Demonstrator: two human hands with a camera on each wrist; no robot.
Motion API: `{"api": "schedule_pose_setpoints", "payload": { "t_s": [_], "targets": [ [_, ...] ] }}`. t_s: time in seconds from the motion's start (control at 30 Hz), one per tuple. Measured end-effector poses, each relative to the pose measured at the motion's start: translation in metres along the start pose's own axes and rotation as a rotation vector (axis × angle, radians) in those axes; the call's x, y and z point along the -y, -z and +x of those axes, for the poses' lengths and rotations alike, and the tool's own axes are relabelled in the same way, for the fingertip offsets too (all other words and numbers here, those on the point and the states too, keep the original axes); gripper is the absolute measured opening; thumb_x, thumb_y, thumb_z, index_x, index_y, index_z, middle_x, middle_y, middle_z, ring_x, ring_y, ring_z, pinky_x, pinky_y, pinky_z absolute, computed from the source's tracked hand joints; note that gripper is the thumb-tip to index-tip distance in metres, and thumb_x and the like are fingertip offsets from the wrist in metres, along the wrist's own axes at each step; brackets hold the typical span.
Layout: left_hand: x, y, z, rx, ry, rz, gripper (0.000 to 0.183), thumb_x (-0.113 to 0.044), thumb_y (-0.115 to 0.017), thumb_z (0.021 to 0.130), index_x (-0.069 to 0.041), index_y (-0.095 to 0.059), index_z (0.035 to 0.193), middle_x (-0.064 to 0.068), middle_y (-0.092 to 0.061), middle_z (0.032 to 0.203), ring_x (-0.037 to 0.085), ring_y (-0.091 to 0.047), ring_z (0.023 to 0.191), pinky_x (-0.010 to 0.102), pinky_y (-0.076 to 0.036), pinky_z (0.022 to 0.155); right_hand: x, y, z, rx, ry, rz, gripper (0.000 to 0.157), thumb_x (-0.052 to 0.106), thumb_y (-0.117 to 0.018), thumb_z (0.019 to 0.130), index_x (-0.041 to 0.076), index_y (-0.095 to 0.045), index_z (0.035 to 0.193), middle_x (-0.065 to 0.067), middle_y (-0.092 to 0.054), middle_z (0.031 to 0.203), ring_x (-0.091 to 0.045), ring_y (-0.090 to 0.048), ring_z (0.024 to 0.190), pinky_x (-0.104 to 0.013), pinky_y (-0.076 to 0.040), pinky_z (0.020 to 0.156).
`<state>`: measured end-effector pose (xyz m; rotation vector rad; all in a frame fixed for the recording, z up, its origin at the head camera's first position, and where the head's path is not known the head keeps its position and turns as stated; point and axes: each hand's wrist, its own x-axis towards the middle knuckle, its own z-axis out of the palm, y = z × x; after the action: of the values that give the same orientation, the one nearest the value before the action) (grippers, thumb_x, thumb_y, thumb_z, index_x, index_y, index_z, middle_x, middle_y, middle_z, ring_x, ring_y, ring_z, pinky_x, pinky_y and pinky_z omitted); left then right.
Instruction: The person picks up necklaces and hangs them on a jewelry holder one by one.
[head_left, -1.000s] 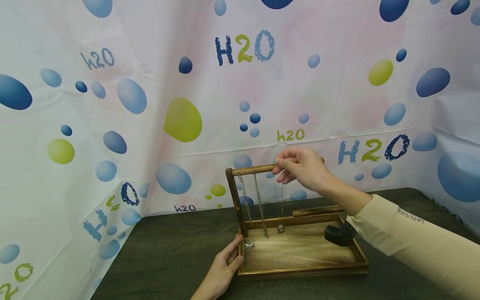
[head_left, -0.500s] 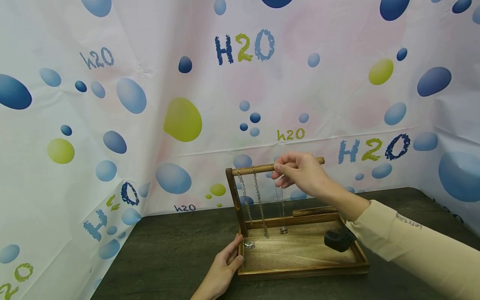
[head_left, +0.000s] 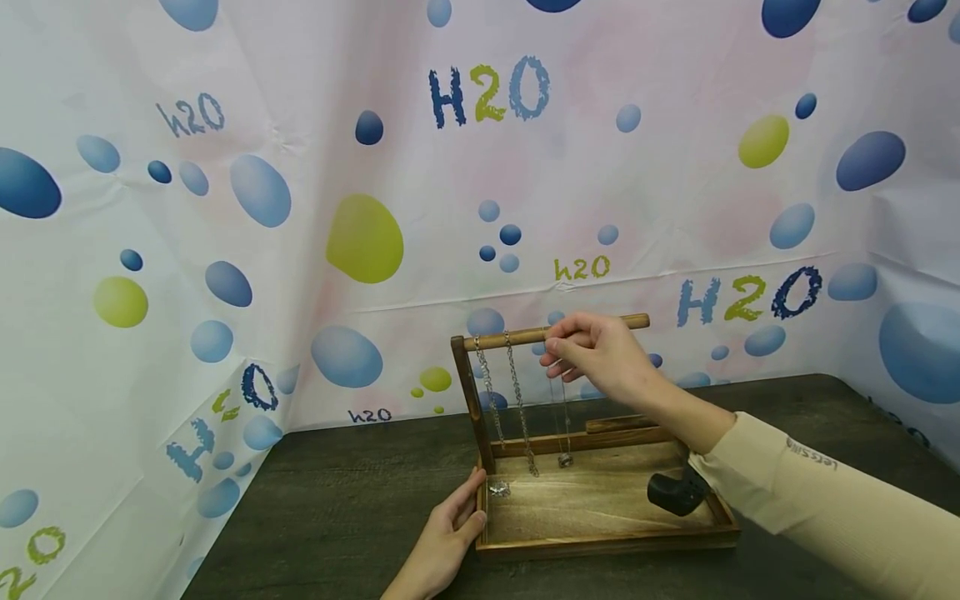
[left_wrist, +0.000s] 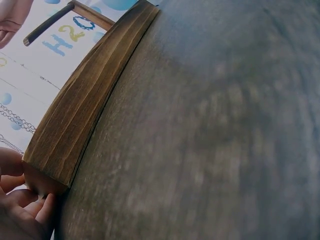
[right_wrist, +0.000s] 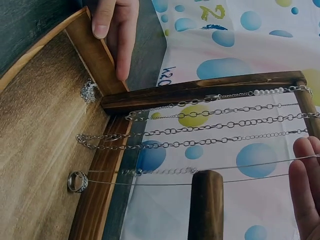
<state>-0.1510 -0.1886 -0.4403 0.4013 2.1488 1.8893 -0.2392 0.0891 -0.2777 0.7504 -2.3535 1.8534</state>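
My right hand (head_left: 603,354) pinches a thin necklace by its top, just under the wooden bar (head_left: 498,342) of a jewelry stand. From its fingertips the fine strands drop to a ring-shaped silver pendant (right_wrist: 77,181), close over the tray floor. Left of it, two chunky silver chain necklaces (head_left: 517,400) hang from the bar. In the head view my left hand (head_left: 442,537) grips the left end of the wooden tray (head_left: 607,546), thumb at the front corner. The left wrist view shows those fingertips (left_wrist: 47,210) at the corner.
A small heap of silver jewelry (right_wrist: 89,91) lies in the tray's left corner. A dark upright post (head_left: 474,408) carries the bar on the left; the bar's right end is free. A shorter wooden rod (head_left: 630,423) runs along the tray's back. A black wrist device (head_left: 678,492) overlaps the tray.
My right hand has come down slightly from the bar, showing more of its right end. The pendant has swung a little, ending slightly right of where it hung. My left hand stays on the tray.
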Motion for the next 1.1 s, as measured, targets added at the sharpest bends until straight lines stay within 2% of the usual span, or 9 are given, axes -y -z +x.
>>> {"api": "schedule_pose_setpoints", "payload": {
  "t_s": [0.13, 0.27, 0.37, 0.5, 0.73, 0.87, 0.97, 1.1],
  "targets": [
    [-0.002, -0.001, -0.001, -0.001, 0.012, 0.012, 0.058, -0.003, -0.047, 0.106, 0.006, -0.022, 0.157, 0.029, -0.002, 0.163, 0.048, -0.009, 0.147, 0.041, -0.032, 0.113, -0.002, -0.001, -0.001, 0.006, -0.002, -0.015, 0.018, 0.014, -0.062, 0.102, -0.002, -0.064, 0.111, -0.013, -0.075, 0.096, -0.026, -0.073, 0.087, -0.04, -0.061, 0.074],
    [-0.002, -0.001, -0.002, -0.002, 0.012, 0.012, 0.058, -0.003, -0.047, 0.106, 0.006, -0.022, 0.157, 0.029, -0.002, 0.163, 0.047, -0.009, 0.147, 0.039, -0.033, 0.113, -0.002, -0.003, -0.002, 0.01, -0.007, -0.03, 0.017, 0.013, -0.062, 0.102, -0.001, -0.065, 0.11, -0.013, -0.075, 0.099, -0.025, -0.073, 0.09, -0.043, -0.061, 0.075],
    [-0.003, -0.001, -0.002, -0.003, 0.012, 0.012, 0.058, -0.002, -0.047, 0.106, 0.006, -0.022, 0.157, 0.029, -0.002, 0.163, 0.047, -0.009, 0.147, 0.038, -0.033, 0.113, -0.003, -0.003, -0.002, 0.007, -0.002, -0.048, 0.016, 0.012, -0.061, 0.102, -0.001, -0.065, 0.109, -0.012, -0.076, 0.1, -0.026, -0.073, 0.092, -0.041, -0.061, 0.075],
    [-0.003, -0.001, -0.001, -0.003, 0.014, 0.007, 0.058, -0.003, -0.047, 0.106, 0.006, -0.023, 0.157, 0.029, -0.002, 0.163, 0.047, -0.009, 0.147, 0.041, -0.032, 0.113, -0.002, -0.003, -0.002, -0.002, 0.007, -0.06, 0.016, 0.012, -0.061, 0.102, -0.001, -0.066, 0.109, -0.012, -0.075, 0.103, -0.028, -0.072, 0.096, -0.039, -0.061, 0.075],
    [-0.003, 0.0, 0.0, -0.004, 0.011, 0.011, 0.058, -0.003, -0.048, 0.106, 0.004, -0.023, 0.157, 0.028, -0.002, 0.163, 0.047, -0.01, 0.147, 0.045, -0.031, 0.114, 0.002, 0.001, -0.005, -0.014, 0.03, -0.081, 0.017, 0.016, -0.063, 0.102, 0.001, -0.068, 0.109, -0.01, -0.075, 0.107, -0.023, -0.072, 0.1, -0.041, -0.06, 0.078],
    [-0.002, 0.0, 0.0, -0.003, 0.013, 0.007, 0.058, -0.003, -0.047, 0.106, 0.004, -0.023, 0.157, 0.028, -0.002, 0.163, 0.047, -0.01, 0.147, 0.046, -0.031, 0.114, 0.003, 0.004, -0.007, -0.036, 0.047, -0.095, 0.017, 0.017, -0.064, 0.101, 0.002, -0.069, 0.108, -0.009, -0.076, 0.105, -0.024, -0.071, 0.1, -0.036, -0.06, 0.076],
    [-0.002, 0.0, 0.0, -0.001, 0.016, 0.001, 0.058, -0.003, -0.047, 0.106, 0.005, -0.023, 0.157, 0.028, -0.002, 0.163, 0.047, -0.009, 0.147, 0.046, -0.031, 0.114, 0.006, 0.006, -0.01, -0.052, 0.065, -0.084, 0.017, 0.015, -0.063, 0.101, 0.0, -0.069, 0.108, -0.011, -0.075, 0.105, -0.024, -0.072, 0.1, -0.034, -0.06, 0.075],
    [-0.001, 0.001, 0.0, 0.003, 0.018, -0.001, 0.058, -0.004, -0.047, 0.106, 0.004, -0.022, 0.157, 0.028, -0.001, 0.163, 0.047, -0.009, 0.147, 0.047, -0.03, 0.114, 0.009, 0.006, -0.013, -0.05, 0.079, -0.042, 0.017, 0.014, -0.063, 0.101, -0.001, -0.068, 0.109, -0.016, -0.074, 0.108, -0.022, -0.072, 0.098, -0.039, -0.061, 0.076]
  ]
}}
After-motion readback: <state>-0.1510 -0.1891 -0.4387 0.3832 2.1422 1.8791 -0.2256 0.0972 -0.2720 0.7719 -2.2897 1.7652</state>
